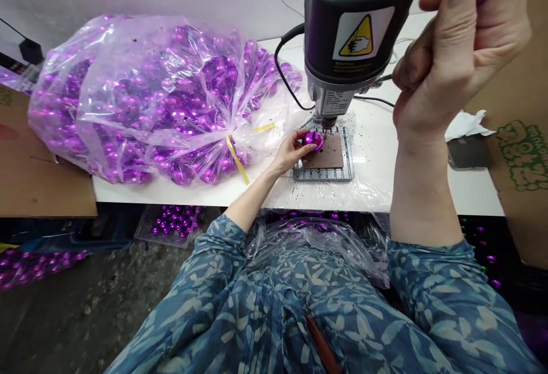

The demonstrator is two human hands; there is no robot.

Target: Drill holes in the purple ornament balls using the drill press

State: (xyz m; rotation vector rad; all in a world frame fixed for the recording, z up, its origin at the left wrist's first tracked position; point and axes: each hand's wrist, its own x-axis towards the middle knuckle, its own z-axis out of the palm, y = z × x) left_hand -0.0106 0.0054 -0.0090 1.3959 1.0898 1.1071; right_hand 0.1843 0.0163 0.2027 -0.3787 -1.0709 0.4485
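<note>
My left hand [291, 151] pinches a shiny purple ball [313, 140] between thumb and fingers. The ball rests on a brown board [327, 159], which lies on the slotted grey base [349, 171] of a bench drill press [327, 37]. Just above and beside the ball is the drill's chuck [329, 123]; whether the bit touches the ball I cannot make out. Raised at the right, my right hand [460, 48] is closed around the end of the press's lever handle [385, 78]. Most of that handle is hidden by the fingers and the drill housing.
A big tied clear bag [141, 100] of purple balls fills the table's left side. Dark shavings dot the white table [372, 163]. A dark phone [468, 154] lies by crumpled tissue [468, 124] and a carton [520, 151]. Below, a plastic bin [188, 241] contains small purple balls.
</note>
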